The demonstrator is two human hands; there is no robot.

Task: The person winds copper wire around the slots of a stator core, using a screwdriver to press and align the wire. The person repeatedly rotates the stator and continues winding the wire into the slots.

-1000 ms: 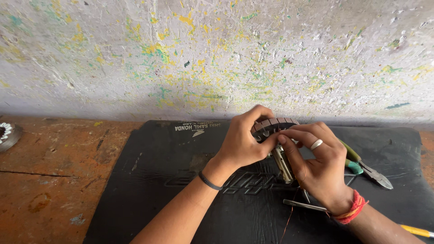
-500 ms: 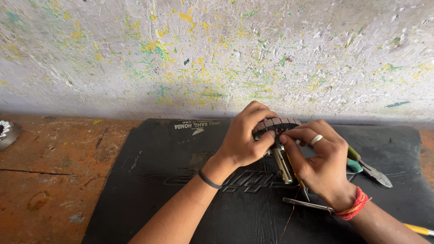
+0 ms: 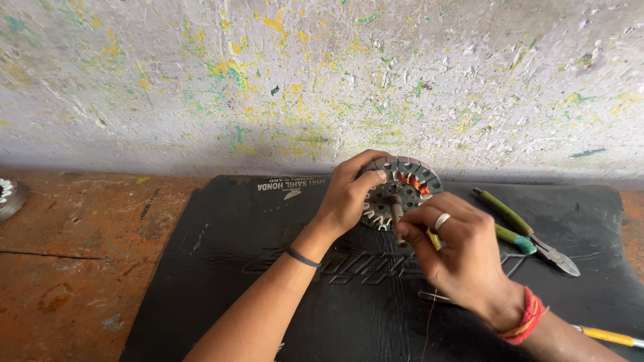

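Observation:
My left hand (image 3: 349,194) grips a round metal stator (image 3: 400,191) by its left rim and tilts its toothed face toward me. Some of its teeth carry copper winding. A short shaft sticks out of its centre. My right hand (image 3: 459,251) is just below and right of the stator, with fingers pinched on a thin copper wire (image 3: 428,315) that trails down over the black mat (image 3: 221,268). A yellow sliver shows between the right fingers; I cannot tell what it is.
Green-handled pliers (image 3: 523,228) lie on the mat to the right. A yellow-handled tool (image 3: 607,334) lies at the lower right. A metal round part (image 3: 8,196) sits at the left edge of the rusty orange bench (image 3: 67,261). A paint-splattered wall (image 3: 322,80) rises behind.
The stator has been turned so its flat toothed face and copper windings now show. My right hand has dropped lower and away from it, drawing the wire.

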